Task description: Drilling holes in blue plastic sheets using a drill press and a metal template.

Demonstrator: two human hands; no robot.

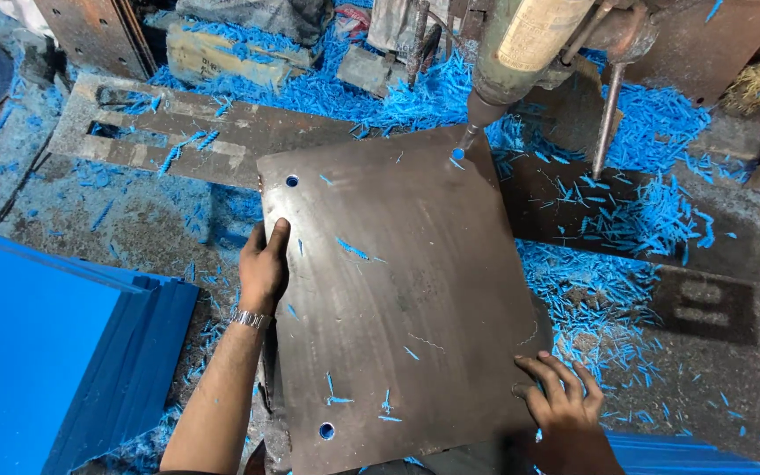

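While you look down from above, your two hands steady a large dark square plate [398, 299] that lies flat on the drill's table, tilted a little like a diamond. Your left hand [265, 264] rests on the plate's left edge, thumb on top and fingers curled under the rim, a metal watch band [249, 318] at the wrist. Your right hand [563, 396] lies at the lower right corner with fingers spread flat on the plate's top — pressing, not gripping. The drill bit [465, 141] reaches down from the green drill head [521, 53] and meets the plate at its top corner, where a ring of blue shows around the tip. Two holes already show blue through the plate: one near the upper left corner [292, 181] and one near the lower left corner [326, 431]. By that count the top corner is the hole in hand, and the lower right corner, under your hand, shows no hole — so roughly half the corners look done. A stack of blue sheets [54, 352] sits at your left, well apart from the drill. No bin or tray is in view; blue shavings [644, 211] lie loose over the table and floor.
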